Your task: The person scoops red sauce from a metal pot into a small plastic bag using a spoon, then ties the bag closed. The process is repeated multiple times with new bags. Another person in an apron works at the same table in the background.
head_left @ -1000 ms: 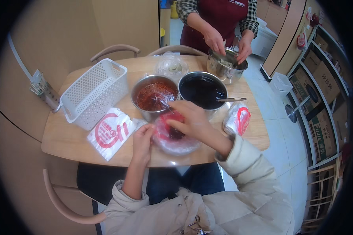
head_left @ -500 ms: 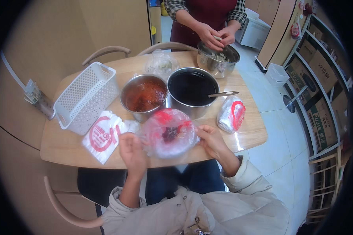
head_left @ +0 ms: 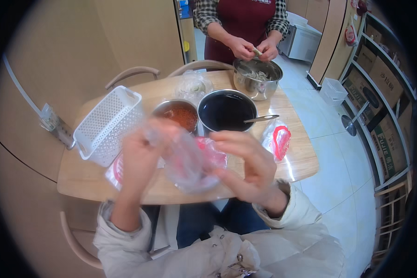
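Observation:
Over the near part of the table, a clear plastic bag with red print (head_left: pixel 187 164) hangs raised and smeared by motion. My left hand (head_left: pixel 141 150), also blurred, grips its gathered upper part with closed fingers. My right hand (head_left: pixel 250 167) is at the bag's right side, its thumb and fingers spread apart with nothing between them. Beyond the hands stand a metal pot of red sauce (head_left: pixel 180 116) and a larger metal pot of dark liquid (head_left: pixel 227 111), with a utensil handle (head_left: pixel 262 118) resting over its rim. What the bag contains is hard to make out.
A white perforated basket (head_left: pixel 109 125) is on the left, partly over a printed bag (head_left: pixel 113 175). Another red-printed plastic bundle (head_left: pixel 278 139) lies at right. Across the table, a person's hands (head_left: pixel 255 50) work over a metal bowl (head_left: pixel 257 85). A clear bag (head_left: pixel 193 85) sits behind the pots.
The bag has gone from spread out low between both hands to raised and gathered in my left hand. My right hand has let go and opened. The other person's hands have shifted slightly.

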Available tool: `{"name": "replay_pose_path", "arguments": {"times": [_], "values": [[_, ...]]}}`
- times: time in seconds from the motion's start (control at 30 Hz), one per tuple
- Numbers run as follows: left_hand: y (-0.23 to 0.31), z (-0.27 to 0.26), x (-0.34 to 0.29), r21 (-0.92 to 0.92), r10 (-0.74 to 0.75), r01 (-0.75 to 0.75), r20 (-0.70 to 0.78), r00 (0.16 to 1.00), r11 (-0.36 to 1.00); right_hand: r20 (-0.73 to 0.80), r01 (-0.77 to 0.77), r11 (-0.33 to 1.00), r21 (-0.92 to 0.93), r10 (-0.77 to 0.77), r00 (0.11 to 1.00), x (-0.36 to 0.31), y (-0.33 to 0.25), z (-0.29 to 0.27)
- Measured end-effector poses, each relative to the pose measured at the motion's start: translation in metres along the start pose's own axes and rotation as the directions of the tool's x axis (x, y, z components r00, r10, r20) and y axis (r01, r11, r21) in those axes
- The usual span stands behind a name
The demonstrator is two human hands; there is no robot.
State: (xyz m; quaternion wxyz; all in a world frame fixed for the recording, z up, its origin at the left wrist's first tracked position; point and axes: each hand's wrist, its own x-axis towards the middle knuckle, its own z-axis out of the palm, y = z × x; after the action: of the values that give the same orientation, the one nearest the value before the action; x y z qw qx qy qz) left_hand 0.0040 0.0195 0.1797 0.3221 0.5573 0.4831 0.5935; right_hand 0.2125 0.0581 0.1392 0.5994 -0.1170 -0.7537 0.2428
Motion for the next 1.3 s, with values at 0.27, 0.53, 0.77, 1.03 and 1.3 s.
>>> {"name": "replay_pose_path", "arguments": {"times": [0.27,0.53,0.77,1.03,1.3], "values": [[0.032,-0.053,0.189,-0.086,0.378,-0.416,-0.286,0.881,0.905,-0.126,-0.277,0.927,-0.253,0.253,0.959,-0.109,0.069,-0.012],[-0.107,-0.091,0.233,0.523,0.329,-0.098,-0.369,0.869,0.847,-0.088,-0.528,0.831,-0.174,0.521,0.849,-0.138,0.088,-0.023],[-0.202,-0.107,0.24,0.545,-0.148,0.241,-0.209,0.967,0.803,-0.211,-0.535,0.837,-0.115,0.506,0.836,-0.133,0.08,-0.025],[-0.108,-0.084,0.094,0.817,0.416,-0.227,-0.017,0.909,0.529,-0.342,-0.721,0.63,0.289,0.771,0.537,-0.042,0.106,-0.107],[-0.145,0.01,-0.09,0.486,0.273,-0.272,0.07,0.959,0.831,0.008,-0.647,0.74,-0.185,0.659,0.752,0.029,0.16,-0.055]]}}
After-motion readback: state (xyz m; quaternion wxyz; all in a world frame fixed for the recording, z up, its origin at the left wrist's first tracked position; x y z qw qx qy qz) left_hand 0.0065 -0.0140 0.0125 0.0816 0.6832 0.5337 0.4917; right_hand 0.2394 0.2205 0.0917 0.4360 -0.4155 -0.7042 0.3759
